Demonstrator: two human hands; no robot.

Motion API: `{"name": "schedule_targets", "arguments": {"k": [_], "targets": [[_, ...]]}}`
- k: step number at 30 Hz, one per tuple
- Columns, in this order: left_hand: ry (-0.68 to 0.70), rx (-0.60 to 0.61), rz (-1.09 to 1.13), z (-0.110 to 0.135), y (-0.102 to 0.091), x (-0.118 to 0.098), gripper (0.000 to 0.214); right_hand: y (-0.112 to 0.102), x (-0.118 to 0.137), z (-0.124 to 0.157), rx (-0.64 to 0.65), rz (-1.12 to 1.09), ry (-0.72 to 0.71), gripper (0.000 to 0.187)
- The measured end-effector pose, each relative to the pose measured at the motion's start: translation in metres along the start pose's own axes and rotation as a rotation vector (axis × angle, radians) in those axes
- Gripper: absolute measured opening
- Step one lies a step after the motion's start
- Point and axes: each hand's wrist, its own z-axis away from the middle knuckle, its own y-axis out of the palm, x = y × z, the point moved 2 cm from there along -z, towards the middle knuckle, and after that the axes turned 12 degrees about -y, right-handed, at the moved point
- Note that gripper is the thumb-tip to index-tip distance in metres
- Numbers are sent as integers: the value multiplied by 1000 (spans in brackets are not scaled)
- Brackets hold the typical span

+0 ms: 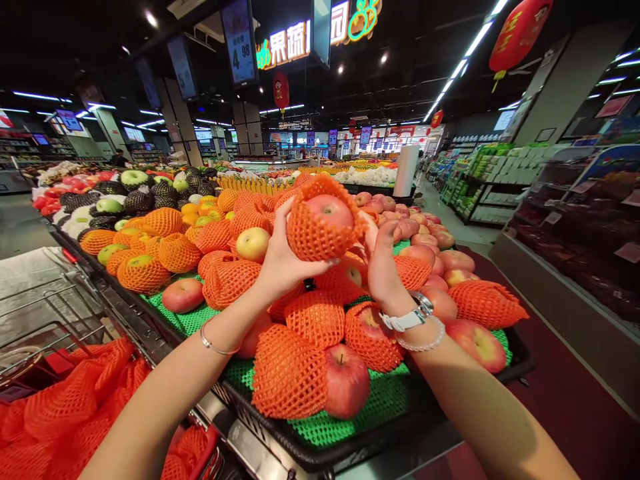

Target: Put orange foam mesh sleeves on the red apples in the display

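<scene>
Supermarket produce hall [320, 143]: black ceiling, strip lights, lit signs, hanging red lanterns [520, 33]. Overhead, a price screen [239, 47] reading 4.98. Along the right side, stocked shelves [493, 183] and a dark red floor mat [575, 400].

Centre of view: long produce counter [320, 457] with a black rim, topped on the near part by a green mesh mat [350, 417]. Just beside its near left edge, a wire shopping cart [55, 313], with loose orange foam nets [65, 413] heaped in its lower part. Farther along the counter, dark striped melons [139, 202] and, beyond them, more mixed produce, too distant for exact identification. Upright white roll [406, 170] near the far end of the apple section.

On the mat, piled apples [373, 337], most in orange foam nets, some bare. Among them, one bare red apple [183, 295] near the left edge and one yellow fruit [253, 244], possibly a pear, just left of the left hand.

Item under inspection: netted apple [325, 220], raised above the pile between both hands, not touching the counter, red skin showing through the net's upper opening. Left hand [295, 250]: holding the apple from below and the left side, fingers curved under the net. Right hand [383, 263]: holding the apple's right side, fingers pressed to the net.

Left wrist: thin metal bangle [215, 343]. Right wrist: white watch [407, 320] and beaded bracelet [425, 340].
</scene>
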Motion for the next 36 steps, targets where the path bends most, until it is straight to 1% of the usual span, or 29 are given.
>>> {"name": "schedule_targets", "arguments": {"k": [2, 4, 5, 8, 12, 15, 17, 20, 22, 24, 25, 27, 29, 30, 31, 32, 34, 35, 36], "targets": [[-132, 33, 117, 0, 2, -2, 106, -3, 6, 0, -20, 108, -97, 73], [-207, 90, 205, -1, 2, -6, 101, -4, 13, -1, -61, 174, -184, 65], [-226, 113, 225, 0, 3, -8, 99, -4, 16, -1, -77, 171, -208, 63], [-245, 165, 224, 6, 7, -12, 99, 0, 21, 1, -101, 95, -233, 56], [-256, 267, 258, 16, 17, -17, 95, 7, 19, 5, -110, 98, -267, 38], [-266, 290, 258, 18, 20, -19, 91, 10, 17, 7, -109, 80, -250, 33], [-285, 281, 256, 16, 20, -18, 91, 10, 15, 5, -97, 52, -204, 35], [-373, 260, 377, 12, 22, -15, 90, 9, 11, 0, -62, -61, -100, 54], [-491, 255, 543, 11, 24, -11, 80, 9, 7, -3, -53, -121, -48, 66], [-656, 261, 702, 9, 25, -7, 64, 8, 5, -3, -33, -79, -41, 72], [-737, 260, 762, 9, 24, -6, 57, 8, 4, -3, 7, -18, -58, 74], [-849, 243, 847, 6, 20, -5, 47, 10, 4, 0, 167, 155, -119, 78], [-891, 222, 906, 4, 16, -4, 42, 11, 5, 5, 334, 320, -178, 82], [-899, 219, 926, 3, 14, -4, 41, 11, 6, 6, 385, 371, -196, 81], [-904, 221, 936, 3, 13, -4, 41, 11, 6, 7, 406, 393, -208, 78], [-905, 226, 935, 3, 14, -4, 42, 10, 7, 7, 396, 386, -216, 74], [-897, 228, 896, 4, 16, -3, 46, 8, 6, 6, 310, 317, -206, 67], [-870, 222, 857, 4, 17, -2, 50, 7, 5, 4, 251, 276, -178, 66], [-815, 205, 804, 4, 18, 0, 55, 7, 3, 3, 199, 236, -136, 67]]}}
